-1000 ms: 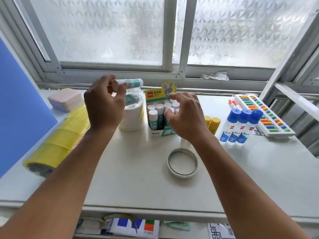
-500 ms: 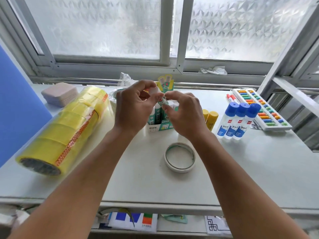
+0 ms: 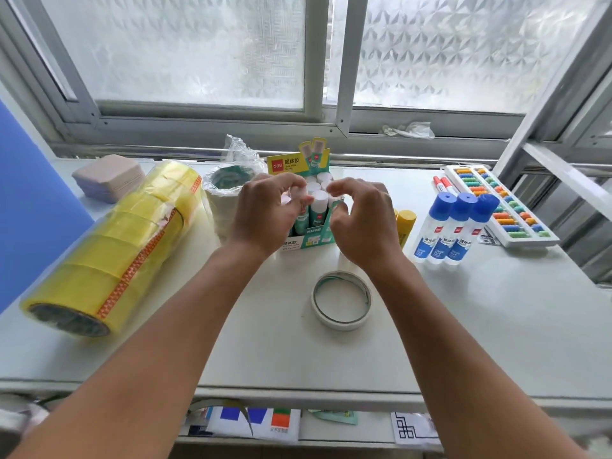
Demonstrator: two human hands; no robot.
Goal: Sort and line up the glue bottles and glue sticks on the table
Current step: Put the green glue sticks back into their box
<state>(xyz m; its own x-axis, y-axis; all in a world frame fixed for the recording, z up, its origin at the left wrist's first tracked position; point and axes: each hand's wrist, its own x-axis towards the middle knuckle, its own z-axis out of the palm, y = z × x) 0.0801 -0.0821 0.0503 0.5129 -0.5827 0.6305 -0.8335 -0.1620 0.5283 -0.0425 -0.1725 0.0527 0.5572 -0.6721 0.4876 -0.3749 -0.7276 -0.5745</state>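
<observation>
White-capped glue sticks (image 3: 318,207) stood boxed near the table's (image 3: 496,326) far edge, our left hand (image 3: 265,213) and right hand (image 3: 361,220) curled apart over them, gripping nothing we could see, likely to straighten the caps.

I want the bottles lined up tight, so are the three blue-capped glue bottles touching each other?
Touching: in the head view the glue bottles stand shoulder to shoulder, no table showing between them.

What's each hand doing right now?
Left hand: fingers curled at the glue stick box; cannot tell whether it holds a stick.
Right hand: curled, empty.
</observation>
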